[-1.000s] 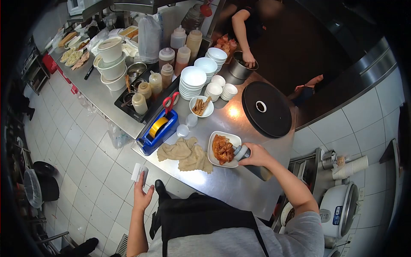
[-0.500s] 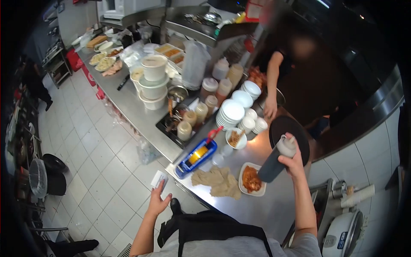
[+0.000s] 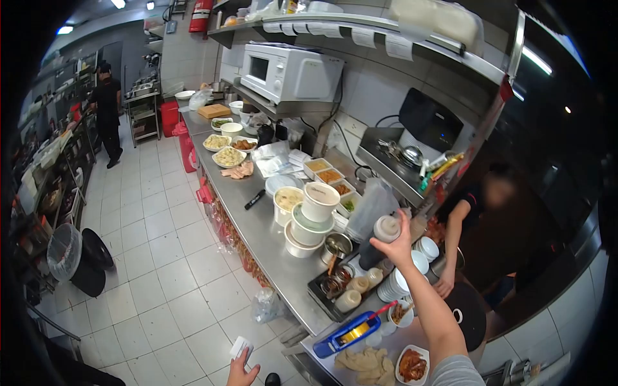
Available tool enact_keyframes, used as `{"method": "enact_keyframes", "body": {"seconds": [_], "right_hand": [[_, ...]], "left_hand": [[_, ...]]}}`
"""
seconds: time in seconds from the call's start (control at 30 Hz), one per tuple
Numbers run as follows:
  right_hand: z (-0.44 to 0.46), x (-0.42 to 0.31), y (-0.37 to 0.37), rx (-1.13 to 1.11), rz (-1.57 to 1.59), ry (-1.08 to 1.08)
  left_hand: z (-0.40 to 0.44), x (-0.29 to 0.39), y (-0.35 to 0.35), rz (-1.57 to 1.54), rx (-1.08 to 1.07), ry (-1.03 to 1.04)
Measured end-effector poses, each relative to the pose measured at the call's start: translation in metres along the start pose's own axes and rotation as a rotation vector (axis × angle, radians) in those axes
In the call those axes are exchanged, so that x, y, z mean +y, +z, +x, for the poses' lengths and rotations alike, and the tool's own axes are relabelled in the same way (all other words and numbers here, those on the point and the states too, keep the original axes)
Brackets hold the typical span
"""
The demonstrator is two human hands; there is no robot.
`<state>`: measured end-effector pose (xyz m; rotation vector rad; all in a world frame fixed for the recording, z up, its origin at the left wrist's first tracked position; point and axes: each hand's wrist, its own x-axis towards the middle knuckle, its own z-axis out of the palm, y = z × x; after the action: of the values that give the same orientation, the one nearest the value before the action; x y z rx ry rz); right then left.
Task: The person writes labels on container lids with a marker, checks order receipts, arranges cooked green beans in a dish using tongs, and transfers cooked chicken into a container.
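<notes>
My right hand (image 3: 400, 243) grips the pale top of a squeeze bottle (image 3: 370, 256) with dark contents, held over the row of sauce bottles. Beneath it, several smaller squeeze bottles (image 3: 349, 300) stand by a dark tray (image 3: 317, 287) holding sauce containers. Low in view, my left hand (image 3: 241, 373) has a small white card (image 3: 242, 348) at its fingertips, over the floor; its thumb is spread. A plate of reddish-sauced food (image 3: 412, 365) lies on the counter below my right forearm, beside a crumpled beige cloth (image 3: 367, 367).
A blue tape dispenser (image 3: 347, 334) sits at the counter edge. Stacked white tubs (image 3: 309, 222), plated food (image 3: 230, 156) and a microwave (image 3: 290, 72) line the counter. A co-worker's arm (image 3: 454, 248) reaches in from the right; another person (image 3: 106, 112) stands far left.
My right hand has carried the squeeze bottle from above the sauced plate to the sauce-bottle row. The view has swung up and left. My left hand sits lower in view, the white card still with it.
</notes>
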<state>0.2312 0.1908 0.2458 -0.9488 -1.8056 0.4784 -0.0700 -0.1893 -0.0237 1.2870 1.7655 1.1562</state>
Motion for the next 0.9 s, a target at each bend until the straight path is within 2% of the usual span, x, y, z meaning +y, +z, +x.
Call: {"method": "enact_keyframes", "body": {"seconds": [0.1, 0.23, 0.33, 0.5, 0.67, 0.73, 0.8, 0.83, 0.87, 0.9], "right_hand": [[0.003, 0.016, 0.014, -0.111, -0.222, 0.022], [0.001, 0.029, 0.017, -0.322, -0.495, 0.181], [-0.004, 0.053, 0.017, -0.454, -0.549, 0.249], [-0.003, 0.05, 0.013, -0.558, -0.483, 0.32], [-0.037, -0.037, -0.03, -0.24, -0.396, 0.028], [-0.079, -0.076, -0.066, -0.397, -0.396, 0.266], [-0.126, -0.115, -0.083, -0.633, 0.109, 0.646], [-0.154, -0.12, -0.086, -0.71, 0.338, 0.741], [-0.187, -0.111, -0.086, -0.814, 0.436, 0.793], [-0.214, -0.104, -0.08, -0.951, 0.382, 0.911]], "left_hand": [[-0.005, 0.001, -0.014, -0.001, -0.03, -0.026], [-0.001, -0.019, -0.016, -0.011, -0.054, -0.084], [0.007, 0.006, -0.023, -0.219, -0.079, -0.158], [0.022, -0.029, -0.008, -0.078, -0.078, -0.024], [0.035, -0.025, -0.004, -0.037, -0.127, 0.043], [0.039, -0.018, 0.0, 0.019, -0.154, 0.086], [0.048, -0.01, 0.005, 0.003, -0.18, 0.036], [0.051, -0.009, 0.008, -0.004, -0.189, 0.011], [0.053, -0.011, 0.011, 0.016, -0.215, 0.015], [0.057, -0.014, 0.015, 0.035, -0.235, 0.021]]}}
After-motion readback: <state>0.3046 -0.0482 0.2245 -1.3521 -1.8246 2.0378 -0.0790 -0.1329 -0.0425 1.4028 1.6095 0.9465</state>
